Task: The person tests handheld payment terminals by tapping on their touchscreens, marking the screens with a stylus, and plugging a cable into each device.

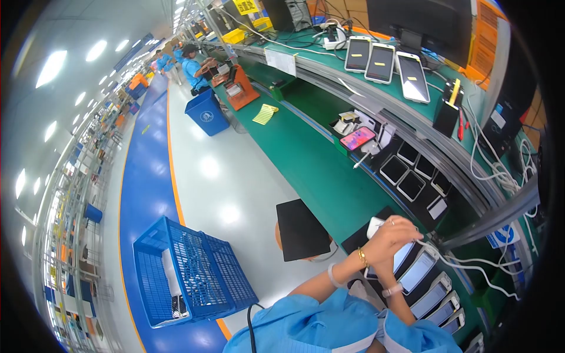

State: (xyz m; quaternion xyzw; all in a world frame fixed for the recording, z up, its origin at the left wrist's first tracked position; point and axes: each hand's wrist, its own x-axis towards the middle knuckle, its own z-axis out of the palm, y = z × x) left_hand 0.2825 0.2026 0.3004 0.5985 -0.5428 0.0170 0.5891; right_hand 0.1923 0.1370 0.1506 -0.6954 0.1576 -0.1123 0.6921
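My left hand (395, 234), with a gold bracelet, is closed over the row of phones at the bench edge. Its fingertips are close to the end of a white cable (471, 265); what they pinch is too small to make out. Below and partly behind it is my right hand (385, 268), with a pinkish wristband; its fingers are hidden. A white object (375, 226) shows beside the left hand's knuckles. Lit white phones lie in a slanted row, one (419, 269) nearest the hands and another (431, 295) farther down.
A phone with a pink screen (357, 138) lies beyond a green bench (318, 170), near dark phones in a tray. Three phones stand on the upper shelf (321, 56). Left are a black-topped stool (302, 229) and blue crates (194, 270). Co-workers (194, 70) are farther off.
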